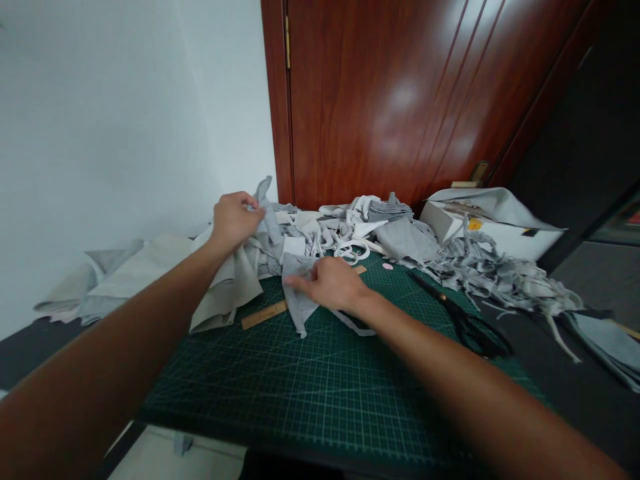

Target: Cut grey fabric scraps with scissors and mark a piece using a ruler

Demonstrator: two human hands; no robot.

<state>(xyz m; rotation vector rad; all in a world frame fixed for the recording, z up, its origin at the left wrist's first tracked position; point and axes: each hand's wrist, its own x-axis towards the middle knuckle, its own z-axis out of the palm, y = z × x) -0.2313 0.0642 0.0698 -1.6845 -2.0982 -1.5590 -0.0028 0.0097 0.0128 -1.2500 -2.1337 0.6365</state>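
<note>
Two grips, left hand (234, 220) and right hand (340, 283), are clamping limp grey woven cloth (300, 311) over the green gridded cutting mat's (320, 393) far part, apparently keeping its soft folds spread.

glossy reddish-brown wooden door (370, 100) with brass-coloured hinge (287, 41), plain pale white wall (125, 120), dark grey panel (575, 127) right of the door, pale floor (165, 457) below

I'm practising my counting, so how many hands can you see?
2. The left hand is higher up, pinching grey cloth. The right hand is lower, over the green mat, also holding grey cloth. I see no others.
</note>
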